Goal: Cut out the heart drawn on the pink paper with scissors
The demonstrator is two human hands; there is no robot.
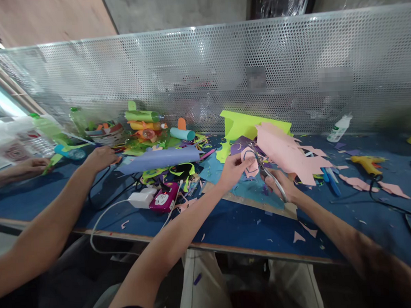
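Note:
Between the fingers of my left hand (234, 172) is a small piece of pink paper (251, 168) with a dark outline drawn on it. My right hand (281, 186) grips a pair of scissors (274, 181) by the handles, and the blades meet the edge of that pink piece. Just behind lies a large pink sheet (283, 151) with a jagged cut edge, leaning near a bright yellow-green sheet (240, 123). Under my hands is blue paper (252, 193) among loose scraps.
A co-worker's hand (100, 159) reaches in at left, near plastic bottles. A magenta power adapter (164, 197) with a white cable lies left of my forearm. At right are a yellow glue gun (367, 165) and white glue bottle (339, 128). A perforated metal screen (173, 73) closes the back.

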